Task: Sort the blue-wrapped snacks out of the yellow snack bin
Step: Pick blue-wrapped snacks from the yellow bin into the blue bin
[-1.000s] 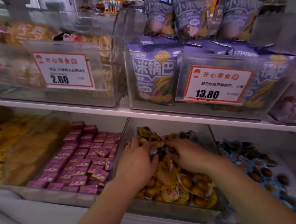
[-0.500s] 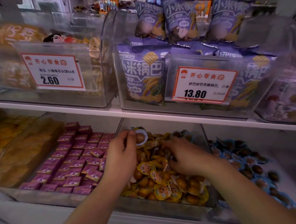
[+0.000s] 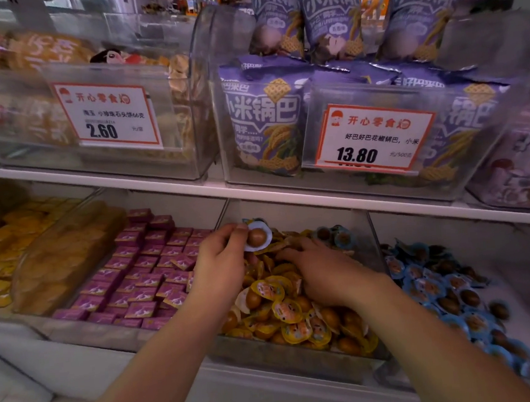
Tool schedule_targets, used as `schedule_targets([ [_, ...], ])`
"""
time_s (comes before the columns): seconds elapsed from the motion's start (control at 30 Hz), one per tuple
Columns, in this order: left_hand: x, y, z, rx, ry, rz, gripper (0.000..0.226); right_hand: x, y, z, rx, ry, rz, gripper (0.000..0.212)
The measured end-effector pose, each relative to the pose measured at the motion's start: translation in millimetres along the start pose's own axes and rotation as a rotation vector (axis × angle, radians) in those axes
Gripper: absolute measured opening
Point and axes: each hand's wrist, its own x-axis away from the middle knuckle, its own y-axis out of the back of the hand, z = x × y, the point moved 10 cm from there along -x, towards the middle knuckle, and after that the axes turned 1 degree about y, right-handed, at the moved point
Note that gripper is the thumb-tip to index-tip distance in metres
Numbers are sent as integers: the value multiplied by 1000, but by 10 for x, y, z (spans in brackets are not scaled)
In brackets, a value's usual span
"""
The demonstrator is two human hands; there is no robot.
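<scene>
Since half a second ago I am lifting my left hand [image 3: 222,260] a little higher above the pile, now pinching the blue-wrapped snack [image 3: 257,237] between thumb and fingertips so its brown egg-shaped centre is facing me; a second ago both hands were buried in the heap. My right hand [image 3: 323,272] is still pressing down among the yellow-wrapped snacks [image 3: 284,309], fingers curled into them, though whether it is gripping one I cannot tell. Both hands are working over the clear yellow snack bin [image 3: 303,360] on the lower shelf. To the right of my right hand, a neighbouring bin of blue snacks [image 3: 442,285] is sitting; to the left of my left hand, rows of pink packets [image 3: 137,272] are lying flat. Above my hands, the white shelf edge [image 3: 194,190] is carrying bins with two price tags, 2.60 [image 3: 107,117] and 13.80 [image 3: 372,136]. The snack's disc is standing nearly upright, with no clear long axis.
</scene>
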Motion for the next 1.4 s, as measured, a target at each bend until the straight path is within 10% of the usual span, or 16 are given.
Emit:
schedule_targets([
  [0.3,-18,-19,15,15,23,75,28,12,148,-16,8,-33,-158,35],
  [0.5,-49,-79,0,456,159,146,24,107,309,123,34,31,-276,20],
  [0.67,-11,-130,28,400,173,197,12,218,440,40,33,-57,-377,37],
  [0.9,118,-136,-107,80,-37,72,7,671,679,-205,-879,-292,-560,31],
  [1.03,458,-419,-367,-156,-311,80,14,798,334,56,-1910,-360,-363,27],
  [1.13,670,-697,-407,-254,-392,145,23,864,353,297,-2204,-228,-191,42],
  [1.4,1022,-1204,-331,-204,-347,511,86,1100,342,26,-1581,-298,-252,22],
])
